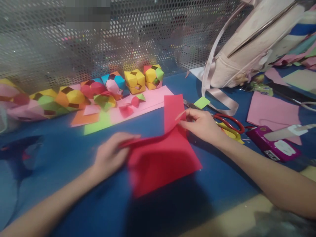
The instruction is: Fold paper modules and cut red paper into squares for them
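Observation:
A sheet of red paper [164, 164] stretches between my two hands over the blue table, its far edge bent or folded up. My left hand [112, 153], a little blurred, pinches the left end of that edge. At the other end, the thumb and fingers of my right hand [198, 123] close on the paper's right corner. Another red paper piece [172, 107] sticks out beyond the edge, beside my right fingertips; whether it is joined to the sheet I cannot tell. Scissors with red and yellow handles [229, 125] lie just right of my right hand.
Folded paper balls [134, 80] in several colours line the back by a perforated metal panel [148, 36]. Pink paper [150, 98] lies before them. A dark glue gun [19, 154] is at left. On the right are a purple box [274, 143], pink sheets [271, 110] and a pale bag [242, 49].

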{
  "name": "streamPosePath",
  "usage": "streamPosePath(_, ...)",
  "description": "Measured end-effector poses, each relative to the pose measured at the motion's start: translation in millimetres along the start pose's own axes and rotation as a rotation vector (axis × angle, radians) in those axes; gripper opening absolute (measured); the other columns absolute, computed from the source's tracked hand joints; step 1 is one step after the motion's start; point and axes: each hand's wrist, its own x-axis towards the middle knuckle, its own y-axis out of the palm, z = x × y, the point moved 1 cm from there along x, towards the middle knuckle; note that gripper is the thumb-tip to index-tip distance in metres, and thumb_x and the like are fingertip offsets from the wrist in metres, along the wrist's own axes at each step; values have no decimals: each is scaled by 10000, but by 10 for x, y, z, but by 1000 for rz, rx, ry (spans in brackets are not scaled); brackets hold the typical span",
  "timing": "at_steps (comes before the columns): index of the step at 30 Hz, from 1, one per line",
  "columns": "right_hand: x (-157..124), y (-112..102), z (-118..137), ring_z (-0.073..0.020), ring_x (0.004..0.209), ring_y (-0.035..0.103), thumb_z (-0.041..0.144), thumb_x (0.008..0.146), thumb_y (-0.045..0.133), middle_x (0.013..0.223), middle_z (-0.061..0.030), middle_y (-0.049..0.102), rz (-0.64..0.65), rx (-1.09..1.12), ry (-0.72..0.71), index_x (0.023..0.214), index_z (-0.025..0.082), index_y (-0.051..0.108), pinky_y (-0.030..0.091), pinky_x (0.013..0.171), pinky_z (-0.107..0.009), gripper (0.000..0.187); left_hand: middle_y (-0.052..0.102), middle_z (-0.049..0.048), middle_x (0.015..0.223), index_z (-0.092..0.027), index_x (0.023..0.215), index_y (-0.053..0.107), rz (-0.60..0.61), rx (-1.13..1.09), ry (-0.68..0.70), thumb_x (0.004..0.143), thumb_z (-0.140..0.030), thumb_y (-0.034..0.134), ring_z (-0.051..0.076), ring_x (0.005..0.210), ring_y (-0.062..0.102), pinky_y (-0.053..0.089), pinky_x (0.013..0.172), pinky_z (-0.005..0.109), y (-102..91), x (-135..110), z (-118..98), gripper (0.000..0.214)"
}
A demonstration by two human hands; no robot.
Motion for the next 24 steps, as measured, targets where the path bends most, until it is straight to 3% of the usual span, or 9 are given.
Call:
streamPosePath(3, -30, 1, 90, -125, 589, 537, 190, 744, 602, 632, 20, 601, -16, 88, -15, 745, 175, 637, 431, 575, -271, 38, 644, 64, 1168, -199, 1208, 510, -209, 185, 10, 856, -124, 566, 215, 1084, 619, 535, 894, 376, -69, 26, 4, 365)
streamPosePath(5, -54, 8, 131, -128, 617, 559, 187, 740, 613, 678, 12, 626, -27, 115, -34, 761, 177, 644, 446, 596, -275, 39, 618, 73, 1185, -199, 1179, 504, -323, 308, 165, 799, -99, 637, 235, 1103, 593, 515, 905, 403, -119, 12, -59, 416)
streamPosePath(6, -63, 14, 141, -129, 624, 565, 190, 741, 617, 692, 9, 634, -20, 121, -35, 765, 177, 644, 451, 599, -277, 38, 629, 63, 1137, -208, 1118, 528, -300, 335, 273, 793, -94, 640, 222, 1053, 608, 521, 878, 392, -128, -3, -107, 363)
streamPosePath(8, -72, 30, 136, -132, 624, 571, 195, 750, 615, 704, 7, 637, 4, 126, -22, 775, 178, 635, 461, 595, -279, 35, 662, 48, 1000, -214, 1008, 567, -102, 319, 453, 844, -116, 580, 182, 907, 641, 547, 778, 338, -94, -44, -213, 192)
streamPosePath(10, -71, 46, 113, -136, 631, 579, 196, 758, 613, 733, 1, 642, 15, 134, -10, 794, 179, 621, 473, 592, -281, 40, 692, 85, 970, -176, 1031, 586, 133, 257, 523, 909, -152, 502, 187, 890, 664, 568, 760, 325, -3, -87, -299, 150)
streamPosePath(12, -68, 59, 88, -147, 683, 603, 199, 754, 624, 824, -15, 666, 12, 143, -12, 859, 181, 622, 496, 619, -289, 106, 703, 147, 1041, -112, 1083, 597, 265, 230, 561, 931, -225, 504, 234, 989, 665, 566, 853, 375, 115, -119, -344, 211)
streamPosePath(15, -79, 74, 78, -170, 767, 632, 246, 758, 659, 916, -27, 694, 32, 148, -34, 947, 192, 649, 527, 682, -312, 197, 655, 205, 1188, -57, 1151, 594, 356, 231, 568, 936, -347, 502, 295, 1155, 599, 506, 983, 463, 264, -138, -321, 373)
streamPosePath(18, -112, 68, 106, -178, 759, 645, 285, 791, 654, 822, -10, 703, 79, 122, -90, 845, 205, 676, 542, 702, -323, 99, 609, 218, 1263, -44, 1236, 554, 418, 266, 535, 953, -383, 456, 295, 1235, 542, 470, 1026, 479, 334, -141, -240, 453)
streamPosePath(24, -182, -50, 133, -181, 867, 659, 174, 845, 570, 893, -45, 703, 293, 63, -433, 862, 217, 658, 537, 770, -326, 100, 634, 183, 1240, -90, 1236, 583, 474, 309, 444, 963, -402, 423, 284, 1165, 598, 487, 1005, 453, 348, -215, -166, 444)
